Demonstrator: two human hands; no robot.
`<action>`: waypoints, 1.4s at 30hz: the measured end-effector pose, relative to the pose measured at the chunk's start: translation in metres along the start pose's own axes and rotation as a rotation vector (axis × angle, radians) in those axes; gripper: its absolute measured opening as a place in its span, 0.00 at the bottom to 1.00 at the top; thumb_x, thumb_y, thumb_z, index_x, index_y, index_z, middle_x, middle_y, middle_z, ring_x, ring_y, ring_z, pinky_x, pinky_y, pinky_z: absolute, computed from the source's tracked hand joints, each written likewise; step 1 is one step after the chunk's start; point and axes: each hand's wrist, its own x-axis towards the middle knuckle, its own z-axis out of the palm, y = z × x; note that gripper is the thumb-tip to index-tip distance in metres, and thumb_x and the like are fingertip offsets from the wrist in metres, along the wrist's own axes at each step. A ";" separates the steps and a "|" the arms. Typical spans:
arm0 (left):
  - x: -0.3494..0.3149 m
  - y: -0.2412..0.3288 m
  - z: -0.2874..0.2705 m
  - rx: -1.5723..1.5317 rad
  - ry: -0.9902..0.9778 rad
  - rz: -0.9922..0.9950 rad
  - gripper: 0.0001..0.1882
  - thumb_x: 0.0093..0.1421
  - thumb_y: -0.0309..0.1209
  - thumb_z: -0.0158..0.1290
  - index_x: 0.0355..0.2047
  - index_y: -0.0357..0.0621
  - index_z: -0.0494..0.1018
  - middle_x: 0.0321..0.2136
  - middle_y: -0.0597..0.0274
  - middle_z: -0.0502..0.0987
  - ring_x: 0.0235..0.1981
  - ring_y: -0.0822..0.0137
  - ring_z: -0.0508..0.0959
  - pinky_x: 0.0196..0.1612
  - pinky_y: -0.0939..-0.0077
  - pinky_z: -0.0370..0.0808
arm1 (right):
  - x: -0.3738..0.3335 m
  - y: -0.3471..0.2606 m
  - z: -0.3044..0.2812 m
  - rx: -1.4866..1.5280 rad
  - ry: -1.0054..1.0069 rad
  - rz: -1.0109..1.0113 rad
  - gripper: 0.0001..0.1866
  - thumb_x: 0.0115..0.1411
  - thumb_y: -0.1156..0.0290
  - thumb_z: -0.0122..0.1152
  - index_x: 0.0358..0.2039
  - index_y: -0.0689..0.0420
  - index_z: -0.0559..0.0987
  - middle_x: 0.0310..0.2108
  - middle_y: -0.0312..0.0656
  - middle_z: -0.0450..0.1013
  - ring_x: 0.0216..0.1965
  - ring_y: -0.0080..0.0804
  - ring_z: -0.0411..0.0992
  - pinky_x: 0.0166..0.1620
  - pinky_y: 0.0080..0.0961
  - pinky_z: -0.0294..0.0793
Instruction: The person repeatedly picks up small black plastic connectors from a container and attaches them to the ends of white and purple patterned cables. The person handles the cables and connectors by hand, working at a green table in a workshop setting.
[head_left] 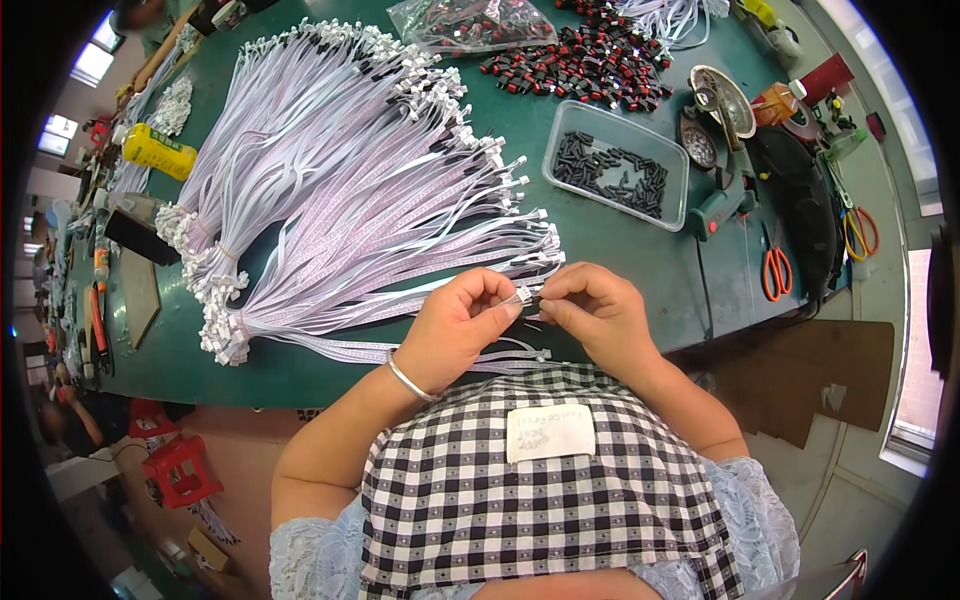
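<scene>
At the table's near edge, my left hand [455,325] pinches the white connector [523,295] at the end of a thin flat cable. My right hand [602,312] meets it from the right, thumb and fingers pressed together on a small dark piece against the connector; the fingertips hide most of it. Bundles of pale white and pinkish cables [370,220] fan across the table to the left, gathered at their white connector ends [225,335]. Beyond my right hand stands a clear plastic box [672,222] holding several short black tube pieces [610,172].
Red and black small parts [585,70] lie heaped at the back, beside a clear bag [475,25]. To the right are a green hot-glue gun [722,205], orange-handled scissors [776,272] and a metal bowl [735,95]. A yellow bottle [158,152] lies at the left.
</scene>
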 end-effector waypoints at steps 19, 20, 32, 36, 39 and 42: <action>-0.001 -0.002 -0.001 -0.050 -0.004 0.025 0.06 0.59 0.24 0.52 0.37 0.41 0.69 0.30 0.71 0.70 0.26 0.82 0.66 0.30 0.90 0.65 | -0.001 0.003 0.002 0.082 0.003 0.032 0.05 0.53 0.81 0.61 0.32 0.63 0.78 0.33 0.39 0.73 0.32 0.23 0.74 0.35 0.18 0.74; -0.001 -0.002 -0.001 -0.047 -0.004 0.027 0.06 0.59 0.25 0.52 0.37 0.41 0.69 0.30 0.71 0.70 0.26 0.82 0.66 0.30 0.90 0.65 | -0.001 0.003 0.002 0.086 0.004 0.032 0.05 0.53 0.81 0.61 0.32 0.63 0.78 0.33 0.39 0.73 0.32 0.23 0.74 0.35 0.18 0.74; 0.000 -0.003 0.000 -0.003 -0.006 0.032 0.06 0.58 0.26 0.53 0.36 0.42 0.69 0.29 0.72 0.70 0.27 0.83 0.67 0.30 0.90 0.66 | -0.001 0.002 0.004 -0.026 0.000 -0.025 0.05 0.51 0.80 0.62 0.30 0.61 0.78 0.31 0.38 0.74 0.32 0.24 0.73 0.36 0.19 0.73; 0.000 -0.003 -0.002 0.030 -0.022 0.024 0.06 0.59 0.25 0.53 0.37 0.42 0.70 0.29 0.72 0.71 0.28 0.83 0.68 0.31 0.89 0.67 | -0.001 0.000 0.004 -0.086 -0.019 -0.053 0.04 0.51 0.80 0.62 0.30 0.61 0.78 0.31 0.38 0.74 0.32 0.25 0.73 0.36 0.20 0.73; -0.001 -0.004 -0.004 0.092 -0.029 0.052 0.08 0.59 0.23 0.51 0.39 0.40 0.70 0.30 0.71 0.71 0.30 0.81 0.70 0.34 0.88 0.69 | 0.000 0.001 0.005 -0.076 -0.047 -0.024 0.04 0.51 0.80 0.62 0.29 0.61 0.77 0.31 0.37 0.74 0.33 0.23 0.73 0.36 0.19 0.72; -0.003 -0.004 -0.010 0.172 -0.062 0.079 0.12 0.59 0.21 0.50 0.44 0.38 0.70 0.30 0.70 0.72 0.32 0.80 0.72 0.38 0.86 0.70 | -0.001 0.006 0.005 0.058 -0.050 0.079 0.04 0.51 0.81 0.62 0.29 0.61 0.77 0.32 0.37 0.73 0.33 0.21 0.72 0.36 0.18 0.71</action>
